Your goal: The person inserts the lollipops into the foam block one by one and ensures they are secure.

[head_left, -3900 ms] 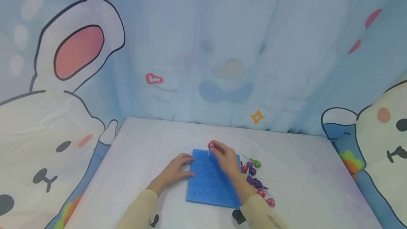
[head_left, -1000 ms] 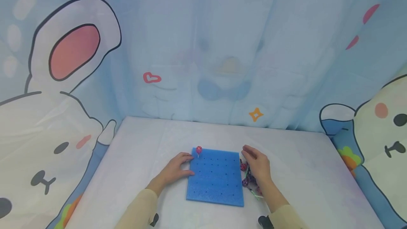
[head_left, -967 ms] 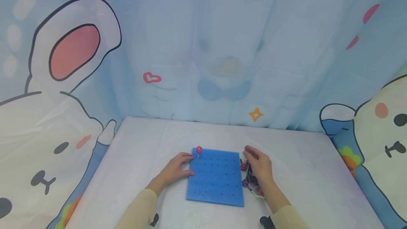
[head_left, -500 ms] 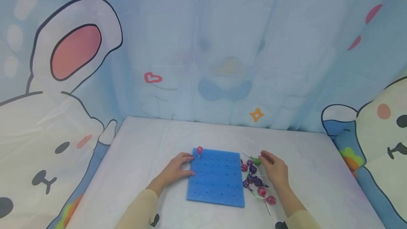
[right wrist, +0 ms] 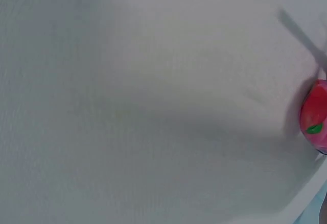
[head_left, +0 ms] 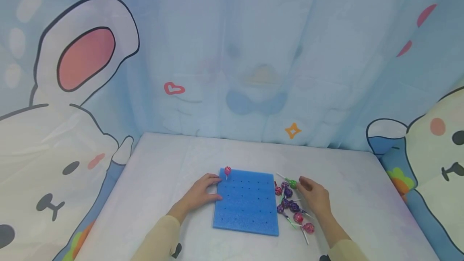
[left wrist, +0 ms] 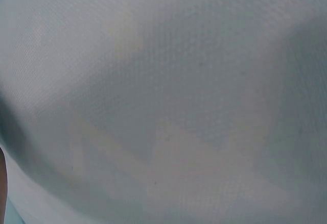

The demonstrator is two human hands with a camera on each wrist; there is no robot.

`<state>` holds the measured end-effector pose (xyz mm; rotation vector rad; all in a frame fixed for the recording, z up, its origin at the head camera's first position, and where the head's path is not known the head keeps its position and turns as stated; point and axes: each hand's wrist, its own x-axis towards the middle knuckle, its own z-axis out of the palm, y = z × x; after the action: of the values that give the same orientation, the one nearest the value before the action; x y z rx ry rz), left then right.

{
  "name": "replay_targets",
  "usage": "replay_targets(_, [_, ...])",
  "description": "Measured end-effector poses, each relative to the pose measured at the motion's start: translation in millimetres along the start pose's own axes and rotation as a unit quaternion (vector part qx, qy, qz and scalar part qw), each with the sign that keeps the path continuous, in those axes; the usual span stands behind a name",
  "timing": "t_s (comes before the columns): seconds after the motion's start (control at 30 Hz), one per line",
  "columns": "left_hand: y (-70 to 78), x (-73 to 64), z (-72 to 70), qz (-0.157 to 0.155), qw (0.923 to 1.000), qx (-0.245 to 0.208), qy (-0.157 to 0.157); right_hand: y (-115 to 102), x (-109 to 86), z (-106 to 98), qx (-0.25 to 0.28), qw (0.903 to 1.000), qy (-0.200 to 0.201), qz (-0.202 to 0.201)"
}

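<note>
A blue foam board [head_left: 250, 216] with rows of small holes lies on the table. One pink-red lollipop [head_left: 227, 170] stands upright at its far left corner. My left hand [head_left: 199, 192] rests at the board's left edge, thumb and fingers spread apart and touching it. To the right of the board, my right hand [head_left: 315, 194] is low over the table, fingertips right at the head of a green lollipop [head_left: 293, 184] lying there. In the right wrist view a red and pink wrapped lollipop head [right wrist: 316, 114] shows at the edge. The left wrist view shows mostly tablecloth.
Between board and right hand lie several loose lollipops: a red one [head_left: 278, 191], purple ones [head_left: 294, 206], and pink ones [head_left: 308, 228] nearer me. Their sticks point various ways. A blue cartoon curtain [head_left: 253, 51] rises behind the white-covered table [head_left: 174, 152].
The pink-red lollipop, earlier in my right hand, now stands in the board. That hand has moved right, past the loose lollipops, to the green one. My left hand stays at the edge.
</note>
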<state>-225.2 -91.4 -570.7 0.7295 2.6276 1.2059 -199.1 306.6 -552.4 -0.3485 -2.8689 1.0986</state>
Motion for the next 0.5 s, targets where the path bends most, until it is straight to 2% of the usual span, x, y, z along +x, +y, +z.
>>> replay_targets(0.3, [-1.3, 0.4, -0.2, 0.002, 1.0, 0.0, 0.001, -1.3, 0.9, 5.6, -0.019, 0.9995, -0.008, -0.023])
replay_targets(0.5, [-0.3, 0.8, -0.4, 0.004, 1.0, 0.003, 0.004, -2.3, 4.5, 10.6, -0.058, 0.9974, -0.011, -0.041])
